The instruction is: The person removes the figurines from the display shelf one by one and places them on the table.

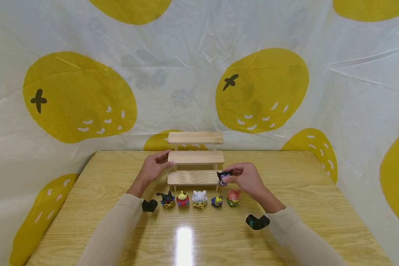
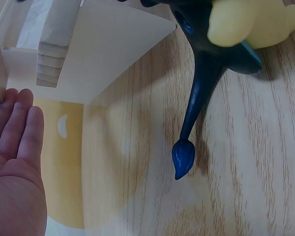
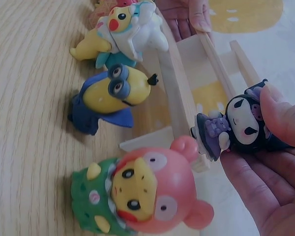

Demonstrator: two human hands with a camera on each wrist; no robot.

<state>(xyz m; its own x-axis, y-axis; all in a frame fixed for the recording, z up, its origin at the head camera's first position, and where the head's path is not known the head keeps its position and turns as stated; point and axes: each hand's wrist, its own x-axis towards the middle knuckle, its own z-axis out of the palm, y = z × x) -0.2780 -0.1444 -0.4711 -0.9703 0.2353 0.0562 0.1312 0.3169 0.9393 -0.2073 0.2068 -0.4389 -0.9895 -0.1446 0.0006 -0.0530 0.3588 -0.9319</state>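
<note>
My right hand pinches a small figurine with a black hood, white face and purple dress. In the head view it is at the right end of the bottom step of a three-tier wooden display stand; contact with the step cannot be told. My left hand holds the left end of the middle step, thumb on its front edge and fingers against the stand's side. Before the stand stand a dark-tailed figurine, a red-and-yellow one, a white-hooded one, a minion and a pink-hooded one.
The wooden table bears the stand near its back edge. A pale cloth printed with yellow fruit hangs behind and at both sides. Black wrist devices sit at both wrists, close to the row of figurines.
</note>
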